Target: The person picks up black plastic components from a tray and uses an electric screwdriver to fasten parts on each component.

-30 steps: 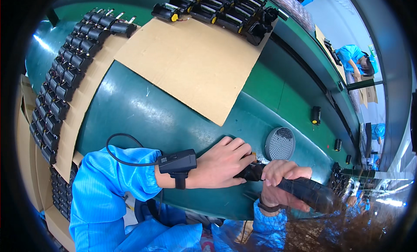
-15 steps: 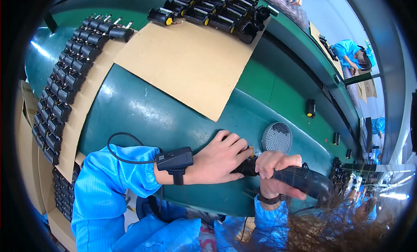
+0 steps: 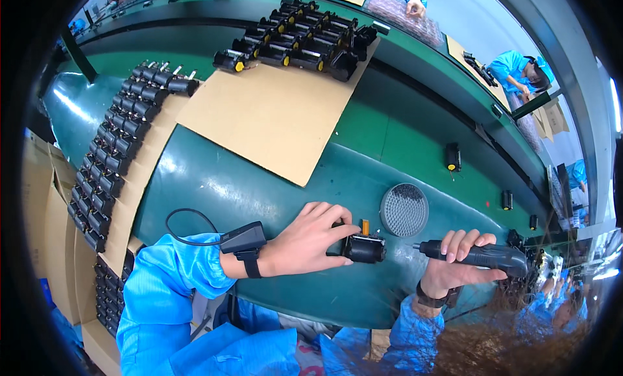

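My left hand (image 3: 313, 241) grips a small black cylindrical part (image 3: 365, 248) by its left end, just over the green work surface. An orange strip (image 3: 365, 227) sticks up from that part. In my right hand (image 3: 462, 262) is a black electric screwdriver (image 3: 480, 257), lying level with its bit pointing left toward the part. A gap separates the bit from the part. Behind them stands a round grey dish (image 3: 404, 210) with a dimpled bottom and small dark pieces, likely screws, at its far side.
A cardboard sheet (image 3: 259, 126) bears rows of black units (image 3: 305, 35) at its far end. More black parts (image 3: 120, 142) fill a cardboard strip on the left. Single units (image 3: 452, 157) lie on the green belt. Co-workers in blue (image 3: 519, 71) sit beyond.
The screwdriver has drawn back to the right, away from the black part. My left hand keeps hold of the part, and more of it now shows. The view has shifted slightly.
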